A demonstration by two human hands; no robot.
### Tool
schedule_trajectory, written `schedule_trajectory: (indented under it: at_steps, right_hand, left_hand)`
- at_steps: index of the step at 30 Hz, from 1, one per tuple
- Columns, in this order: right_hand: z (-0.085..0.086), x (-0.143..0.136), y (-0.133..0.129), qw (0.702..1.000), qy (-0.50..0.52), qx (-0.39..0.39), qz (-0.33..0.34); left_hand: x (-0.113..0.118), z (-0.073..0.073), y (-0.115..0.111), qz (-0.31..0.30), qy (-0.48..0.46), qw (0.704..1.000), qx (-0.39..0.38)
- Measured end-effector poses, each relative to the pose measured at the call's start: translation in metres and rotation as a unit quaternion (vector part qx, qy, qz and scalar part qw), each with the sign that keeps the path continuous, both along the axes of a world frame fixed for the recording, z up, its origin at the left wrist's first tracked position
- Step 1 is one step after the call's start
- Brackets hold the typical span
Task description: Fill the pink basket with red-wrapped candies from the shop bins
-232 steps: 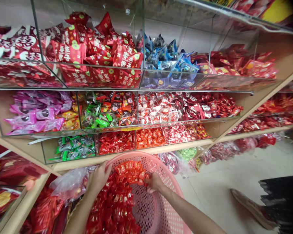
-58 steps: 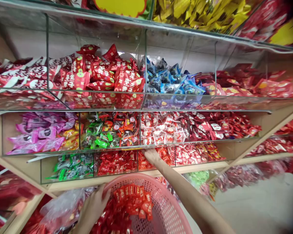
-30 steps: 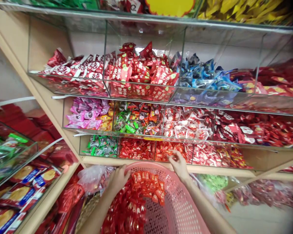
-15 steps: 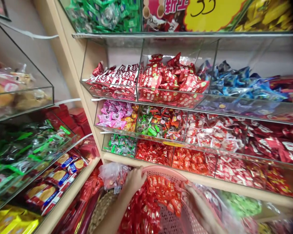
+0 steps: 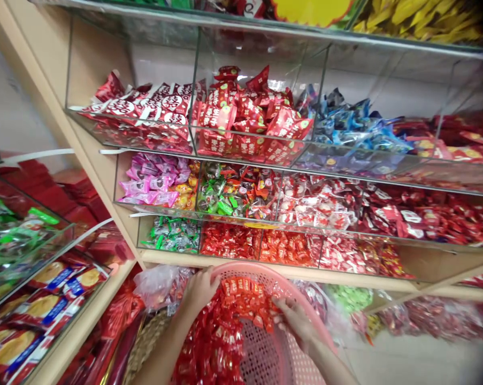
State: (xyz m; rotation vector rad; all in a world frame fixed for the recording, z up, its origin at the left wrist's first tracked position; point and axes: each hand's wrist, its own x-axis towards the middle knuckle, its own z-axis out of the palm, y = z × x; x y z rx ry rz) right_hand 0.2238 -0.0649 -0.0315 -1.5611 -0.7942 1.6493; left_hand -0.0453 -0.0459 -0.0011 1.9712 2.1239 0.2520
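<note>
A pink perforated plastic basket [image 5: 305, 355] is low in the middle of the head view. My left hand [image 5: 201, 291] is closed over its far left rim. Red-wrapped candies [image 5: 211, 342] fill the basket's left side, and orange-red wrapped candies [image 5: 245, 294] lie against its far wall. Part of the basket's bottom shows bare through its holes. My right hand [image 5: 294, 318] is inside the basket at the right edge of the orange-red candies, with fingers curved and a little apart. I see nothing clearly held in it.
Stepped shelves with clear bins face me, including red packets [image 5: 249, 115], blue packets [image 5: 357, 128] and orange-red candies [image 5: 287, 248] just beyond the basket. A wooden shelf edge [image 5: 165, 258] runs behind it. Left are biscuit packs [image 5: 44, 307]; a woven basket [image 5: 145, 342] stands beside my left forearm.
The view has swung right and come closer, so the shelves and basket appear further left. My left hand keeps its hold on the rim. My right hand stays beside the orange-red candies, now less blurred.
</note>
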Motion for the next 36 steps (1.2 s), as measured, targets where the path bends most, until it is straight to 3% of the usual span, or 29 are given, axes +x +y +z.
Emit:
schedule_trajectory:
  at_steps: [6, 14, 21, 25, 31, 36]
  right_hand:
    - [-0.017, -0.003, 0.002, 0.999, -0.012, 0.041, -0.022]
    - [-0.031, -0.011, 0.005, 0.998, 0.022, 0.008, -0.064]
    - [-0.025, -0.023, 0.015, 0.998, -0.013, 0.023, -0.053]
    - [-0.019, -0.017, 0.005, 0.997, 0.023, 0.029, -0.061]
    - [-0.022, 0.002, -0.012, 0.992, 0.048, -0.07, -0.092]
    - [-0.025, -0.002, -0.006, 0.994, 0.038, -0.04, -0.093]
  left_hand:
    - [0.001, -0.002, 0.004, 0.005, -0.004, 1.0, 0.0]
    - [0.0, -0.001, 0.005, -0.005, 0.007, 1.0, -0.001]
    - [0.001, -0.002, 0.007, -0.004, 0.021, 1.0, 0.0]
    - [0.001, -0.003, 0.007, -0.002, 0.031, 0.999, -0.005]
    - [0.001, -0.003, 0.009, -0.002, 0.034, 0.999, -0.01]
    - [0.001, -0.002, 0.009, -0.005, 0.033, 0.999, -0.012]
